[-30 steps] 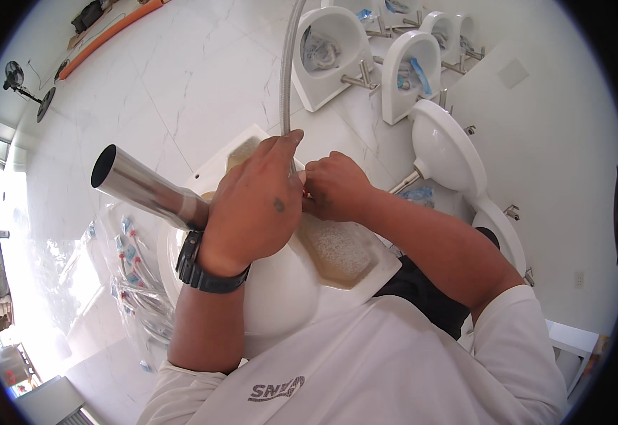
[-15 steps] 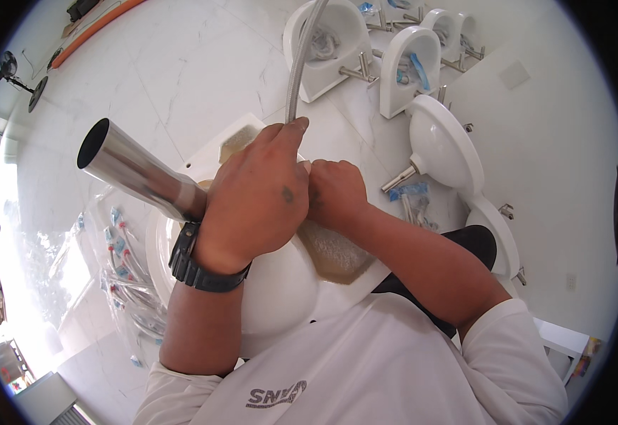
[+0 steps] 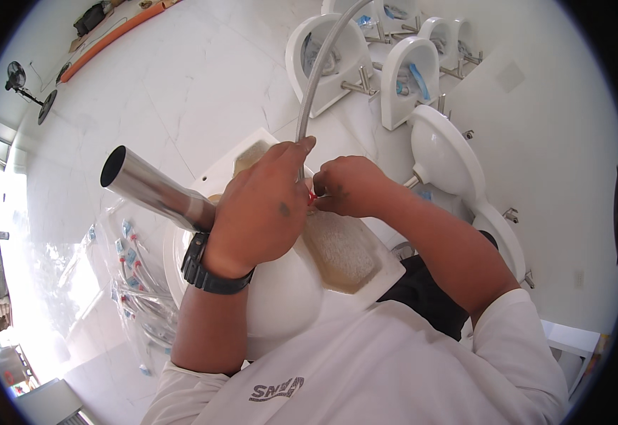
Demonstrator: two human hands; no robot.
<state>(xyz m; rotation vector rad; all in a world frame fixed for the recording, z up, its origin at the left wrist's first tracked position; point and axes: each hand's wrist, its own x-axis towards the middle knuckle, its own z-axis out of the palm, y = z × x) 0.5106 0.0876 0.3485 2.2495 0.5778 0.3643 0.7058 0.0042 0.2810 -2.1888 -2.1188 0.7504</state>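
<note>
An upturned white washbasin (image 3: 281,301) lies before me, its underside facing up. A shiny metal drain pipe (image 3: 156,185) sticks out of it to the left. My left hand (image 3: 263,209), a black watch on its wrist, is closed round the lower part of a braided flexible hose (image 3: 314,88), which rises and curves away to the upper right. Beside it, my right hand (image 3: 353,185) is closed, its fingertips pinching at a small red piece (image 3: 312,197) near the hose's lower end. The hose end itself is hidden behind my fingers.
Several white washbasins (image 3: 300,53) with metal fittings stand on the floor at the upper right, others (image 3: 445,149) along the right wall. A clear plastic bag of braided hoses (image 3: 135,290) lies to the left. A black fan (image 3: 47,106) and an orange tube (image 3: 114,37) are farther off.
My right hand has drawn slightly apart from the left, and a red piece now shows between them. The hose bends farther to the right. The whole view has shifted a little.
</note>
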